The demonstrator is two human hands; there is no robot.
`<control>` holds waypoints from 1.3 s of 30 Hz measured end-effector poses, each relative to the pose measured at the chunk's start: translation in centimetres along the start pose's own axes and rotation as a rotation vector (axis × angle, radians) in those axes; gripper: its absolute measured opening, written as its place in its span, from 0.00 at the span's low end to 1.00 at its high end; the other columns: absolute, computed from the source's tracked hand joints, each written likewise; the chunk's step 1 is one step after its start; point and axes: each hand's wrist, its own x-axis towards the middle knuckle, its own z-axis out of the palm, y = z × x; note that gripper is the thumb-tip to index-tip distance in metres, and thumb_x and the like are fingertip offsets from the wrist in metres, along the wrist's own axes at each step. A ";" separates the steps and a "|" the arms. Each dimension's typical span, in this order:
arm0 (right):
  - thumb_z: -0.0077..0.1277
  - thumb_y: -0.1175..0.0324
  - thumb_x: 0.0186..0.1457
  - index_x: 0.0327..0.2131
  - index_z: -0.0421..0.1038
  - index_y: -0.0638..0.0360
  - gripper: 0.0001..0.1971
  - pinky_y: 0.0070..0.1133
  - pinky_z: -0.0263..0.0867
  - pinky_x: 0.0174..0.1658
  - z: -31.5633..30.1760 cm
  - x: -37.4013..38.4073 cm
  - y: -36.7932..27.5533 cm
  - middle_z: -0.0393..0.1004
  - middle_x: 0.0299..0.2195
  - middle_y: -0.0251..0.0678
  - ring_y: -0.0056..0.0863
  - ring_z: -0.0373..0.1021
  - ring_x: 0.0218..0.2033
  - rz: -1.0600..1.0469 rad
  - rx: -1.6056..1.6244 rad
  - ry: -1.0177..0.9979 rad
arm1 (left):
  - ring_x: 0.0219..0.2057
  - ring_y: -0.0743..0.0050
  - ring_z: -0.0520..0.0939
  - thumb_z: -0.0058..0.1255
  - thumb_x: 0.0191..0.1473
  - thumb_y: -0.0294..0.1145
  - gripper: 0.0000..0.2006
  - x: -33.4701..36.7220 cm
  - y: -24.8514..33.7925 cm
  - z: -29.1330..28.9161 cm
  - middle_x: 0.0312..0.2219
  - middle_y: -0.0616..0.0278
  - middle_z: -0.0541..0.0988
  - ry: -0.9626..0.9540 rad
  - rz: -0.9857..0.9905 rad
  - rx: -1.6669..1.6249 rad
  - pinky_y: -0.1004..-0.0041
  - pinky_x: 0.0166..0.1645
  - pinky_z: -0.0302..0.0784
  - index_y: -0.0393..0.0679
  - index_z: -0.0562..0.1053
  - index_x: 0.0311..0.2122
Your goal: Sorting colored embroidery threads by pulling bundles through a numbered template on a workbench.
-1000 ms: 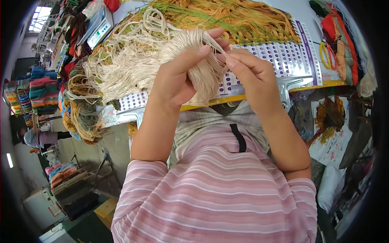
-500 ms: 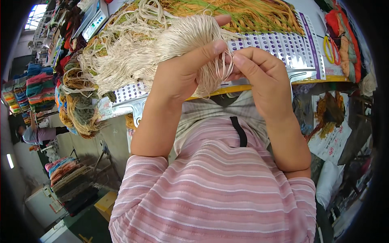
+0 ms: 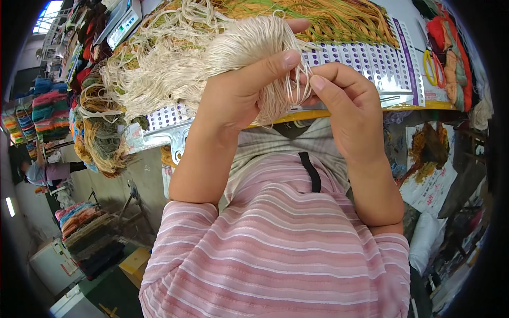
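A thick cream yarn hank (image 3: 249,45) is gripped in my left hand (image 3: 238,90), thumb across its front and fingers behind. Its looped end hangs past my palm. At the right edge of the bundle, my right hand (image 3: 347,100) pinches a few cream strands (image 3: 303,87) between thumb and fingers. More loose cream yarn (image 3: 159,79) spreads over the table to the left, joining the held bundle. Orange and green yarn (image 3: 318,21) lies behind it. Beneath is a white sheet with rows of purple dots (image 3: 366,61).
Yellow-handled scissors (image 3: 429,68) and red and peach skeins (image 3: 449,63) lie at the right. A digital scale (image 3: 124,26) stands at the back left. Coloured yarn hangs over the left edge. A metal bracket (image 3: 172,139) runs along the front edge. Another person (image 3: 47,172) is far left.
My right hand has shifted slightly to the right, drawing the pinched strands a little away from the bundle. My left hand keeps its hold on the hank.
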 end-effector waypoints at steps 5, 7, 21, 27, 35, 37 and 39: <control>0.45 0.76 0.56 0.35 0.71 0.69 0.07 0.14 0.66 0.37 0.0 0.1 -0.2 0.74 0.28 0.33 0.16 0.69 0.30 0.035 0.007 -0.019 | 0.29 0.78 0.77 0.51 0.53 0.26 0.22 -0.2 0.2 0.2 0.28 0.62 0.76 0.017 0.002 -0.021 0.78 0.32 0.74 0.35 0.65 0.53; 0.45 0.75 0.56 0.35 0.71 0.69 0.07 0.15 0.67 0.37 -0.2 0.1 0.0 0.74 0.29 0.33 0.16 0.70 0.31 0.044 0.011 -0.027 | 0.29 0.80 0.77 0.51 0.53 0.28 0.23 -0.1 0.3 0.5 0.28 0.63 0.76 0.017 -0.009 0.001 0.78 0.33 0.73 0.35 0.64 0.54; 0.45 0.74 0.55 0.34 0.71 0.68 0.08 0.15 0.65 0.36 -0.2 0.3 0.0 0.74 0.29 0.33 0.17 0.69 0.29 0.097 0.150 0.000 | 0.31 0.78 0.77 0.51 0.53 0.31 0.27 0.1 0.3 -0.2 0.30 0.61 0.76 -0.032 -0.015 0.096 0.77 0.37 0.73 0.35 0.61 0.57; 0.45 0.73 0.55 0.33 0.71 0.68 0.08 0.13 0.62 0.33 -0.4 0.7 -0.7 0.73 0.26 0.31 0.15 0.67 0.27 0.143 0.144 -0.049 | 0.26 0.83 0.73 0.51 0.51 0.31 0.29 0.3 0.6 -1.0 0.25 0.65 0.74 -0.180 -0.063 0.075 0.80 0.33 0.71 0.35 0.59 0.57; 0.44 0.66 0.59 0.39 0.70 0.67 0.13 0.13 0.43 0.15 -7.1 3.0 -5.6 0.50 0.13 0.19 0.08 0.45 0.12 0.236 0.209 -0.257 | 0.15 0.88 0.66 0.47 0.55 0.32 0.12 0.2 1.1 -11.0 0.13 0.73 0.66 -0.569 -0.240 -0.204 0.81 0.21 0.61 0.36 0.70 0.42; 0.34 0.67 0.64 0.47 0.63 0.63 0.14 0.12 0.37 0.13 -15.3 3.1 -7.8 0.44 0.17 0.20 0.10 0.41 0.13 0.138 0.470 -0.207 | 0.12 0.90 0.64 0.41 0.58 0.29 0.08 -0.7 3.5 -14.3 0.15 0.77 0.65 -0.464 0.074 -0.579 0.81 0.21 0.66 0.37 0.70 0.36; 0.32 0.69 0.64 0.53 0.60 0.64 0.17 0.12 0.36 0.14 -23.4 1.0 -11.1 0.44 0.17 0.21 0.10 0.40 0.13 0.003 0.563 -0.148 | 0.12 0.89 0.61 0.43 0.57 0.26 0.08 -1.8 6.9 -17.8 0.15 0.75 0.61 -0.239 0.205 -0.792 0.87 0.18 0.60 0.34 0.69 0.39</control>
